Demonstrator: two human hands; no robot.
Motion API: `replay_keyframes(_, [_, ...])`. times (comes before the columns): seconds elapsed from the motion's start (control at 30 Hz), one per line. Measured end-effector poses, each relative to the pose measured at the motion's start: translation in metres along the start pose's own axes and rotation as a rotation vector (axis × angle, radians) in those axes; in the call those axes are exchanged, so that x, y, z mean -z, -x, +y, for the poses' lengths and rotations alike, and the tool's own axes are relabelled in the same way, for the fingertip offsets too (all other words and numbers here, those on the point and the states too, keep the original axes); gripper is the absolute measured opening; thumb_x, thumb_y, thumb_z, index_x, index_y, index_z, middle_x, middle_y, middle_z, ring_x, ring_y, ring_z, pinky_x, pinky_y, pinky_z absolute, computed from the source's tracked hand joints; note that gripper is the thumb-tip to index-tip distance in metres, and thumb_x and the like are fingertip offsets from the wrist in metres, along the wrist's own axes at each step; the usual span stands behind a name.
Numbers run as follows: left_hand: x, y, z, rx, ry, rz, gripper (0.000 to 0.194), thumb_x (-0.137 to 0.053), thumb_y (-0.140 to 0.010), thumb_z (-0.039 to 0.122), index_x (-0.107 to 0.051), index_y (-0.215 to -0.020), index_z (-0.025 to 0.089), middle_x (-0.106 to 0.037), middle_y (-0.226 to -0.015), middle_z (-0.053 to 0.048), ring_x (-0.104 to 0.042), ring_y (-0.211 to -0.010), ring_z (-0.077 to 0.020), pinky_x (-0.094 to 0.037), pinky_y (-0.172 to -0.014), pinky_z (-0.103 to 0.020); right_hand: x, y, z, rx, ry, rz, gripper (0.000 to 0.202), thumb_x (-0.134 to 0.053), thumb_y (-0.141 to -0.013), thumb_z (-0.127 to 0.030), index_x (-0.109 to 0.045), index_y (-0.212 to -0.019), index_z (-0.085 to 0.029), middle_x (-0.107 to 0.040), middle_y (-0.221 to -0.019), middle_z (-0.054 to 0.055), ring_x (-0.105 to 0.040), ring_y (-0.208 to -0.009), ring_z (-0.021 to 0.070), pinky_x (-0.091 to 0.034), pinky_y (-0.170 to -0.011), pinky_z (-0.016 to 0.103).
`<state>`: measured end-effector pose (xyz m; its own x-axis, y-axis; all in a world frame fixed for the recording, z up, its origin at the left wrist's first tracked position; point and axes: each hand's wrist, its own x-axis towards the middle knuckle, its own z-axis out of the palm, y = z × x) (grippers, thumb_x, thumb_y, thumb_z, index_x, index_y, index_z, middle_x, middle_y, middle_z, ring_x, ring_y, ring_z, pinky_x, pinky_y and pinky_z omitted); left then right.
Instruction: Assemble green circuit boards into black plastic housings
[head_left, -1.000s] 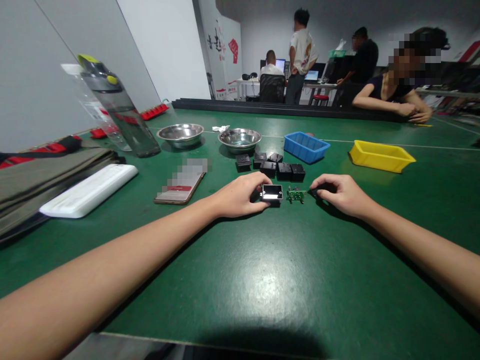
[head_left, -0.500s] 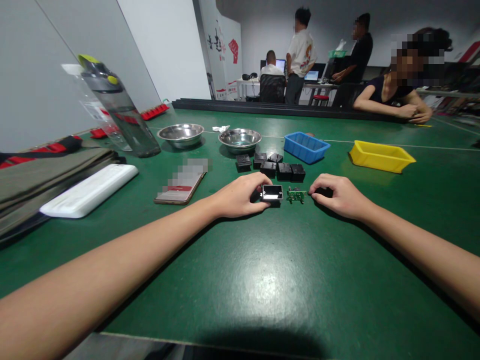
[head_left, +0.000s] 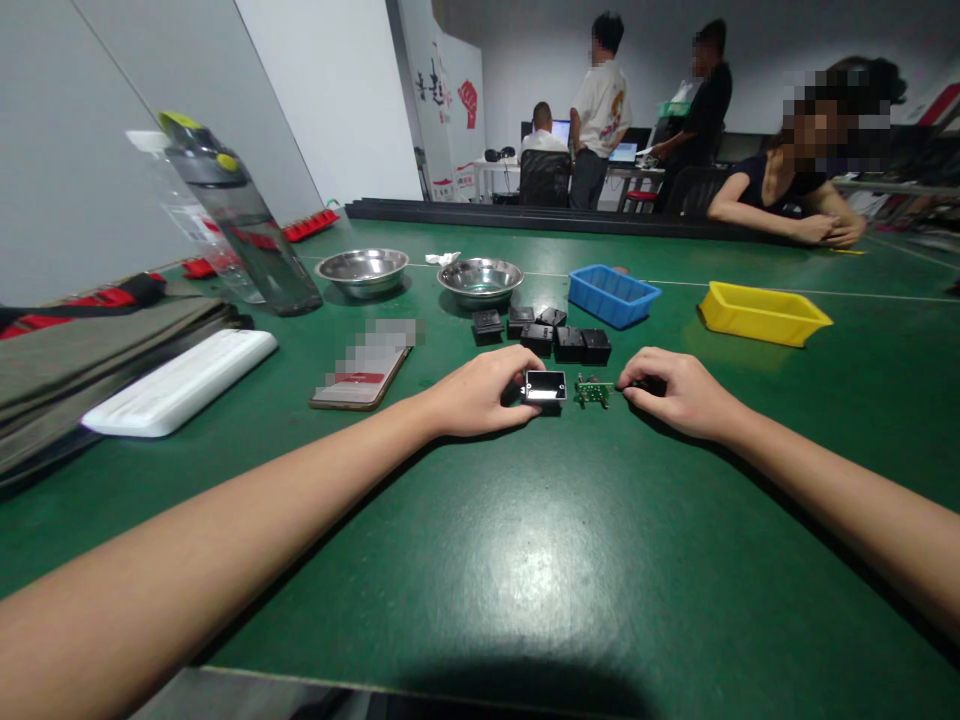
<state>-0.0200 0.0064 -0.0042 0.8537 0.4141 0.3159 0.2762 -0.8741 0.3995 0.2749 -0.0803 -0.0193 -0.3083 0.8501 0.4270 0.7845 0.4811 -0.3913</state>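
Observation:
Between thumb and fingers, my left hand (head_left: 484,392) grips a small black box (head_left: 546,388) with a shiny face toward me, low over the green table (head_left: 450,540). Just right of the box is a small green circuit board (head_left: 593,392) with parts sticking out of it. My right hand (head_left: 671,390) is closed in a pinch at the board's right edge, and its fingertips seem to touch a thin end of it. Several black boxes (head_left: 568,343) stand grouped behind my hands.
Two steel bowls, one on the left (head_left: 363,272) and one nearer the middle (head_left: 480,281), stand behind a phone (head_left: 364,380). Farther right are a blue bin (head_left: 613,296) and a yellow bin (head_left: 765,313). Leftward sit a leaning bottle (head_left: 247,220), a white bar (head_left: 180,383) and a bag (head_left: 97,360).
Both my hands, the box and the circuit board stay practically where they were. In the background, a standing person in black has shifted slightly left.

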Motion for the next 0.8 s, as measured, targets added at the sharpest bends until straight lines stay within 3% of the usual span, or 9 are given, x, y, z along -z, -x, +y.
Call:
replay_keyframes(0.6, [0.000,0.000,-0.001,0.005,0.006,-0.002,0.030,-0.067,-0.082,0.029,-0.060,-0.108,0.018,-0.068,-0.100,-0.006,-0.063,-0.086,-0.0191,-0.050,-0.080,-0.033,0.001,0.000,-0.002,-0.033,0.032,0.022,0.012,-0.060,-0.081,-0.021,-0.071,-0.078,-0.021,-0.071,-0.079,0.005,-0.065,-0.072,0.0201,-0.049,-0.069,0.034])
replay_keyframes(0.8, [0.000,0.000,0.000,0.007,0.002,0.014,0.030,-0.067,-0.081,0.027,-0.060,-0.108,0.017,-0.068,-0.100,-0.006,-0.064,-0.086,-0.0193,-0.050,-0.081,-0.033,0.002,0.003,-0.014,0.051,0.052,0.150,0.016,-0.060,-0.087,-0.025,-0.071,-0.099,-0.021,-0.073,-0.090,0.008,-0.068,-0.082,0.0235,-0.054,-0.077,0.038])
